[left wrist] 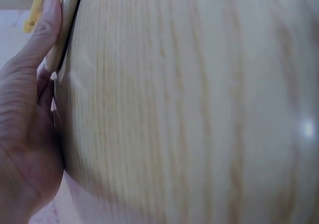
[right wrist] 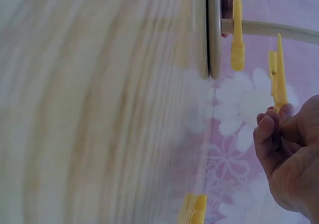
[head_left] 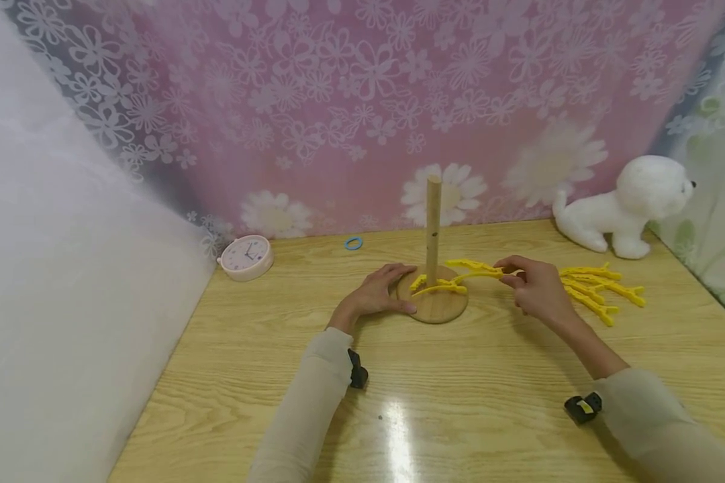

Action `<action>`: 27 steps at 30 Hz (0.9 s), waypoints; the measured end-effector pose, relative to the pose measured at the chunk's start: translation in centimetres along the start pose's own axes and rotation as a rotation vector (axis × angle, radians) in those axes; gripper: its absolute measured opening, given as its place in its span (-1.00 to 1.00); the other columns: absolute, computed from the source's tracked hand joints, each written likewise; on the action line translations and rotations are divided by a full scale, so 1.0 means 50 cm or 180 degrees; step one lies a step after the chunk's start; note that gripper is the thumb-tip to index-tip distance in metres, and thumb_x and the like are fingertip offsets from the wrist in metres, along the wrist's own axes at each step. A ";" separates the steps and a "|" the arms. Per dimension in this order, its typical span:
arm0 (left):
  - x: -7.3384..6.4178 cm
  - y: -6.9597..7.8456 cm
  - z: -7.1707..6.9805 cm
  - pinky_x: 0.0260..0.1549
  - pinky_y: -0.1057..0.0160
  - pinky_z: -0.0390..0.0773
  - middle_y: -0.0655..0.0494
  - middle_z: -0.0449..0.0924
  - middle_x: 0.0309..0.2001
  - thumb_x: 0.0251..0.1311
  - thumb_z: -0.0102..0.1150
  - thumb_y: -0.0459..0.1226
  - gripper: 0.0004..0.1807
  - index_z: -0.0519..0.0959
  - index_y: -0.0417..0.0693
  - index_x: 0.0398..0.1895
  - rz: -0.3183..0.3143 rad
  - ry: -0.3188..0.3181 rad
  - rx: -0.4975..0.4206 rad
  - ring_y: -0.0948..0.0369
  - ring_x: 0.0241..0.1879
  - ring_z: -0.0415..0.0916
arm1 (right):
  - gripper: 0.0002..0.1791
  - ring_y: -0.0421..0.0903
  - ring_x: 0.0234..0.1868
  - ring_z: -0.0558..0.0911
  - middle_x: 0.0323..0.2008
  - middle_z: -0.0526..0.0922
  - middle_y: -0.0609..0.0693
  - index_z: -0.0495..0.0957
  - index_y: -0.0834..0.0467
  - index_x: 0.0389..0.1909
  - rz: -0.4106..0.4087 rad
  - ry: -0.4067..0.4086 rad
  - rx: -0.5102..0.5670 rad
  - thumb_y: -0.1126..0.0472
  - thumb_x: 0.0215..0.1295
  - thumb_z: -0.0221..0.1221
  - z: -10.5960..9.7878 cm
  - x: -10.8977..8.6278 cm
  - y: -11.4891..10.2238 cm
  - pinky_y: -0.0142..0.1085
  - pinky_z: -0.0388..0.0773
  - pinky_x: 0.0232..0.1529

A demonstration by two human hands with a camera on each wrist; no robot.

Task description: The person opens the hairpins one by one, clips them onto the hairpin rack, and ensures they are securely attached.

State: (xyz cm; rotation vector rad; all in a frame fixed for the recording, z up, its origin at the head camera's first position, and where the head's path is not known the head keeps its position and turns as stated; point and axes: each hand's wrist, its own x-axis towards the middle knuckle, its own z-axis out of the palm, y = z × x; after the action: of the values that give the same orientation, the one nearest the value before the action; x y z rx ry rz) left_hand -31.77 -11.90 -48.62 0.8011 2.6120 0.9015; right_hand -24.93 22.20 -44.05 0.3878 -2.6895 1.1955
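Observation:
A wooden stand has a round base (head_left: pixel 438 312) and an upright post (head_left: pixel 433 228). My left hand (head_left: pixel 371 293) grips the base's left edge, its thumb (left wrist: pixel 46 27) on top at the near side and its fingers reaching round the far side. One yellow alligator hair clip (head_left: pixel 453 287) lies low around the post, just over the base. To the right of the post, my right hand (head_left: pixel 534 288) pinches another yellow hair clip (right wrist: pixel 279 84) by its tail end. That clip's jaws are spread and point toward the post, held above the table.
Several more yellow hair clips (head_left: pixel 604 292) lie in a pile right of my right hand. A white plush dog (head_left: pixel 628 208) sits at the back right. Along the back left are a pink round clock (head_left: pixel 246 257) and a blue ring (head_left: pixel 353 243). A flowered curtain hangs behind the table.

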 end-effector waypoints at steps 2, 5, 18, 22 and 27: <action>0.000 0.002 -0.001 0.49 -0.28 0.11 0.13 -0.01 0.66 0.15 0.50 0.16 0.03 0.15 0.45 0.65 -0.0013 -0.0008 -0.0019 -0.05 0.63 -0.08 | -0.76 -0.08 -0.76 0.45 -0.10 0.70 0.33 0.64 0.29 0.10 -0.0019 0.0022 -0.0013 0.42 0.52 0.13 0.006 0.006 -0.002 -0.26 0.41 -0.78; 0.000 0.002 -0.003 0.49 -0.30 0.10 0.13 -0.02 0.66 0.14 0.50 0.16 0.03 0.15 0.46 0.65 -0.0027 -0.0020 -0.0054 -0.05 0.63 -0.09 | -0.76 -0.09 -0.78 0.43 -0.13 0.72 0.32 0.66 0.28 0.07 -0.0040 0.0032 0.0020 0.45 0.51 0.11 0.017 0.017 -0.003 -0.29 0.37 -0.79; 0.000 -0.002 -0.006 0.49 -0.28 0.10 0.17 0.00 0.65 0.15 0.50 0.15 0.03 0.15 0.43 0.65 -0.0030 -0.0012 -0.0020 -0.03 0.63 -0.07 | -0.74 -0.17 -0.79 0.40 -0.16 0.78 0.34 0.71 0.34 0.07 -0.0097 0.0021 0.0173 0.42 0.55 0.09 0.057 0.059 -0.027 -0.35 0.25 -0.79; 0.000 0.000 -0.005 0.49 -0.29 0.10 0.17 0.00 0.65 0.15 0.50 0.14 0.03 0.15 0.43 0.65 -0.0029 -0.0020 -0.0026 -0.04 0.63 -0.06 | -0.76 -0.05 -0.67 0.58 -0.20 0.79 0.32 0.73 0.36 0.03 -0.0205 0.0085 0.0118 0.45 0.50 0.15 0.069 0.071 -0.028 -0.38 0.18 -0.76; 0.001 0.000 -0.004 0.49 -0.29 0.11 0.18 0.01 0.65 0.15 0.50 0.14 0.03 0.15 0.43 0.65 -0.0018 -0.0032 -0.0042 -0.04 0.62 -0.04 | -0.79 0.21 -0.31 0.78 -0.23 0.80 0.29 0.75 0.39 -0.04 -0.0409 0.0109 -0.0061 0.49 0.44 0.19 0.084 0.081 -0.027 -0.40 0.30 -0.63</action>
State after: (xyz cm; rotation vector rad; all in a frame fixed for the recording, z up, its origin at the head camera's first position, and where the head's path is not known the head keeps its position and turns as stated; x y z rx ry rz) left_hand -31.91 -11.95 -48.48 0.7926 2.5957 0.9096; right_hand -28.57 17.55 -44.84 0.5238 -2.6012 1.1290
